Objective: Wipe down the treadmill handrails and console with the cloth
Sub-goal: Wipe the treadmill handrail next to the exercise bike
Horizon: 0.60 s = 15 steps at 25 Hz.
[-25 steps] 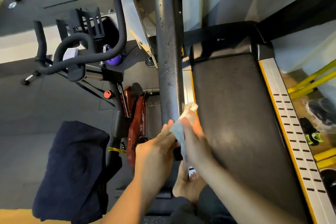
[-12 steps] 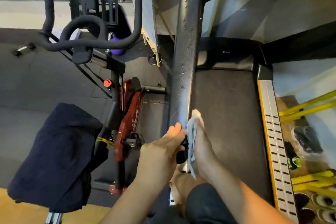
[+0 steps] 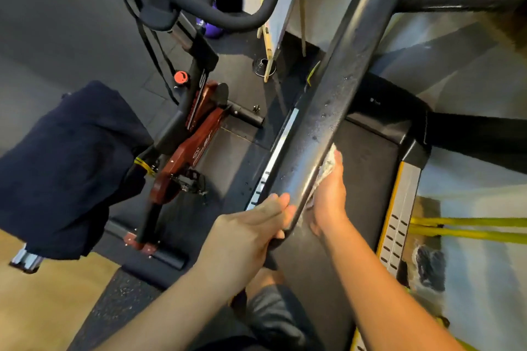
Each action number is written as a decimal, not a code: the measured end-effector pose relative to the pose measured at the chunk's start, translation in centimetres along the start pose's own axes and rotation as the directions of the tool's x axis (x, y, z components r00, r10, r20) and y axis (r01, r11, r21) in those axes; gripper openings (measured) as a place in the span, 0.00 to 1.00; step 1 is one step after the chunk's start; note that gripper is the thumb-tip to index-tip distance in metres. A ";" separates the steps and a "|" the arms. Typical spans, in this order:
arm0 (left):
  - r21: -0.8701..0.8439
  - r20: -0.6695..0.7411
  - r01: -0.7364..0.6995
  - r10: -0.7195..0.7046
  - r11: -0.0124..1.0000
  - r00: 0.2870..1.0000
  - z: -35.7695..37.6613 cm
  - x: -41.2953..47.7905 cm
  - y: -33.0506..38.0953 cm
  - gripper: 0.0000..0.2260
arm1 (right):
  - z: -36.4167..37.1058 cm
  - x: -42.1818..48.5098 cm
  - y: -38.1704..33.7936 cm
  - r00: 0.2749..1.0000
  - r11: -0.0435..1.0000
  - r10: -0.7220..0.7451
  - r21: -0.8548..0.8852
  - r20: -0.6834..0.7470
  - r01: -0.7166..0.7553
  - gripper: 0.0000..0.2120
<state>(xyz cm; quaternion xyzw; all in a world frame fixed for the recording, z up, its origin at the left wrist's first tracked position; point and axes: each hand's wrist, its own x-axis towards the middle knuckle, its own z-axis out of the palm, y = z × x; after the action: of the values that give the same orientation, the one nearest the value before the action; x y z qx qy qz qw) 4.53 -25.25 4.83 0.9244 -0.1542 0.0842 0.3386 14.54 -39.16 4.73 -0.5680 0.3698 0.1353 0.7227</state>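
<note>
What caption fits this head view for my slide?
Right hand presses the white cloth against the treadmill handrail while the left hand grips its near end.

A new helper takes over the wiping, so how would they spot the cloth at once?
Find the long dark treadmill handrail slanting across the middle. Near its lower end, which the left hand grips, the right hand presses the cloth against the rail's right side. It is a small crumpled whitish wad, unlike the big dark blue fabric draped on the exercise bike.
</note>
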 end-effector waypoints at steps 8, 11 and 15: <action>0.026 0.118 0.159 -0.161 0.987 0.980 1.3 -0.8 0.7 0.25 | -5.8 -2.7 -0.2 0.384 -0.163 -0.463 -0.503 0.799 0.849 0.23; -0.176 -0.002 0.105 -0.107 0.979 0.994 3.1 -1.2 0.5 0.29 | -1.6 1.8 -5.5 0.280 -0.524 -0.404 -0.471 0.871 0.710 0.22; -0.057 -0.082 0.069 -0.074 0.996 0.994 2.5 -0.9 2.2 0.25 | -2.1 -0.9 -6.2 0.306 -0.575 -0.103 -0.308 0.946 0.758 0.24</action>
<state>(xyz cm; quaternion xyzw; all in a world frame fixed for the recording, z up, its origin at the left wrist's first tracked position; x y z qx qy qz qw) 3.11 -28.24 4.02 0.9155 -0.1089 0.1065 0.3723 16.95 -42.91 9.62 -0.9029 -0.4236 0.0552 0.0472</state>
